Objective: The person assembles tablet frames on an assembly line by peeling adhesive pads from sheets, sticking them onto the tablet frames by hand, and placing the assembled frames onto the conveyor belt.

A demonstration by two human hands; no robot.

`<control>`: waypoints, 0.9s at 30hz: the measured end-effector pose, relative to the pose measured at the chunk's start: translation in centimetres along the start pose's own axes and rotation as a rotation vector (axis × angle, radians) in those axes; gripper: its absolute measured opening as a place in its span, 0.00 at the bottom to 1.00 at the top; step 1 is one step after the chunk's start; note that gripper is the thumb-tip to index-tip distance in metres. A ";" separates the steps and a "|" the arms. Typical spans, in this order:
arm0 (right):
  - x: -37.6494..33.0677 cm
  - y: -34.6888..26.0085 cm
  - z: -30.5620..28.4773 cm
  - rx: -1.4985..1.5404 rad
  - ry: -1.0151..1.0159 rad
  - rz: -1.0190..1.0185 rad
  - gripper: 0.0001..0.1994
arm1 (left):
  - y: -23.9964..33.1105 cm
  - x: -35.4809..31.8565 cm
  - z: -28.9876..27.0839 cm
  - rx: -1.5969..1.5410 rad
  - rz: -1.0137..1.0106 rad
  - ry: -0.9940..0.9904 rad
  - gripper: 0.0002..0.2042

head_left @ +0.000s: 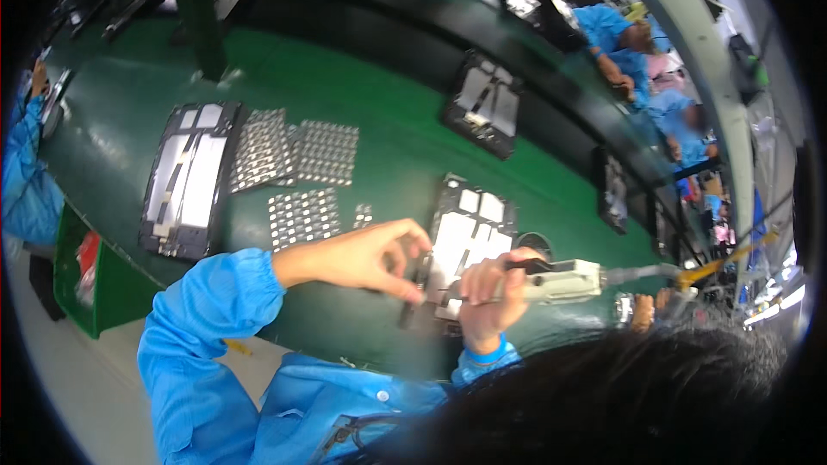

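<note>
My right hand [491,297] is wrapped round a pale electric screwdriver [560,282], which lies nearly level with its cable running off to the right. Beneath its tip sits an opened tablet-like device [457,245] with silver panels in a black frame. To the left of this device hovers my left hand [366,260], thumb and fingers curved apart with nothing visible between them. Small dark parts with bright spots lie in a sheet [304,217] just beyond my left wrist, and a small piece of the same kind [363,215] is beside it.
Another opened device [185,176] lies left on the green table [284,65], next to more part sheets [327,152]. One more device [484,103] stands farther back. A round dark container [536,245] sits by the screwdriver. A green bin [103,280] is lower left. Co-workers in blue sit around.
</note>
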State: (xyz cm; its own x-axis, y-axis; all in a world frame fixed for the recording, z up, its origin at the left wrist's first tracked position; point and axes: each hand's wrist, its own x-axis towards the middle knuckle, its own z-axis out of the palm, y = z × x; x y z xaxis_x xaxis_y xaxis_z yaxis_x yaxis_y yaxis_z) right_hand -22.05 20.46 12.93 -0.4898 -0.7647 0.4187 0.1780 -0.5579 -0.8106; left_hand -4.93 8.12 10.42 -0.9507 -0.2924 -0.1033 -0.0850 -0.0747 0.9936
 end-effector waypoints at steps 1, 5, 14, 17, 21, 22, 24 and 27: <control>0.3 0.0 -0.2 -0.005 -0.033 0.018 0.16 | -0.2 0.3 0.0 -0.063 -0.048 0.050 0.26; 0.0 0.6 -0.4 0.013 -0.104 0.052 0.16 | -0.9 0.8 0.2 -0.052 -0.037 0.165 0.14; -1.5 1.5 -0.1 -0.005 -0.155 0.108 0.18 | -1.4 0.6 1.5 0.014 0.043 0.240 0.11; -1.5 1.5 0.0 -0.024 -0.143 0.135 0.19 | -1.7 0.6 1.6 -0.004 0.027 0.243 0.13; -1.1 1.5 0.2 -0.044 -0.156 0.149 0.19 | -1.7 0.8 2.6 -0.080 -0.008 0.288 0.16; -1.1 1.6 0.2 -0.044 -0.162 0.155 0.19 | -1.7 0.8 2.7 -0.083 -0.013 0.290 0.16; -1.1 1.7 0.2 -0.047 -0.164 0.165 0.19 | -1.8 0.9 2.9 -0.056 -0.014 0.316 0.18; -1.1 1.6 0.2 -0.059 -0.172 0.165 0.19 | -2.2 1.1 3.0 -0.040 0.002 0.311 0.18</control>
State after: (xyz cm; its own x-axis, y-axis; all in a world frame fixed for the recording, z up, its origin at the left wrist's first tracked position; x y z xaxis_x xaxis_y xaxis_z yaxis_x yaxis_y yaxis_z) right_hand -21.08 20.34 11.24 -0.3054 -0.8901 0.3383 0.1904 -0.4052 -0.8942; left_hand -6.66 10.81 8.21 -0.8133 -0.5700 -0.1168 -0.0657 -0.1096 0.9918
